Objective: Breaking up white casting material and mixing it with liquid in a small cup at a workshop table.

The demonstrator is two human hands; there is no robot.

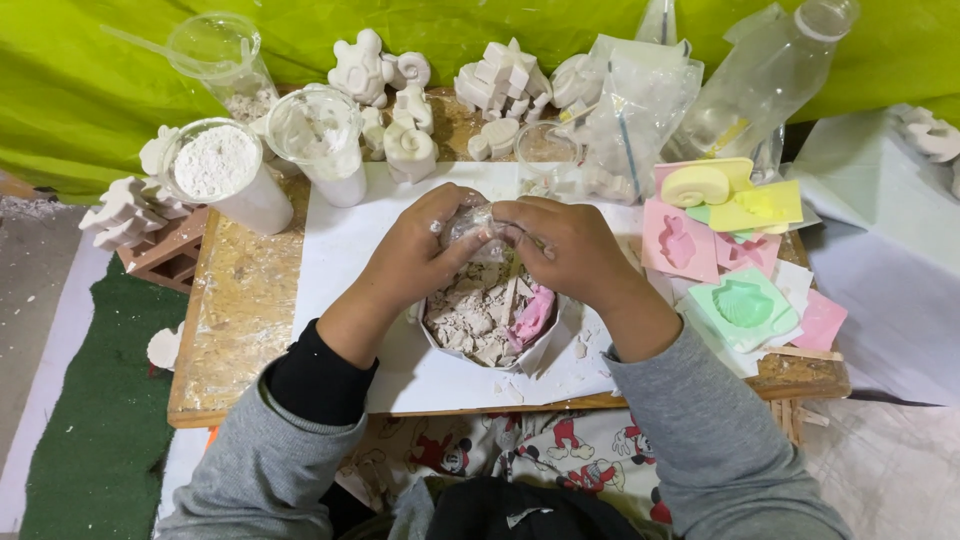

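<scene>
Plaster lump (470,226) sits pinched between your two hands, directly above the white bowl (545,345) of plaster rubble. Your left hand (415,250) is curled tight on its left side; your right hand (570,250) is closed on its right, fingertips meeting over it. Pink mold (533,315) lies in the bowl, just under your right hand.

- I note the bowl (440,345) at centre, on the paper sheet (330,260).
- Both hands meet just above it.
- Powder cup (225,175) far left; figurines (400,110) behind; moulds (745,305) right.
</scene>
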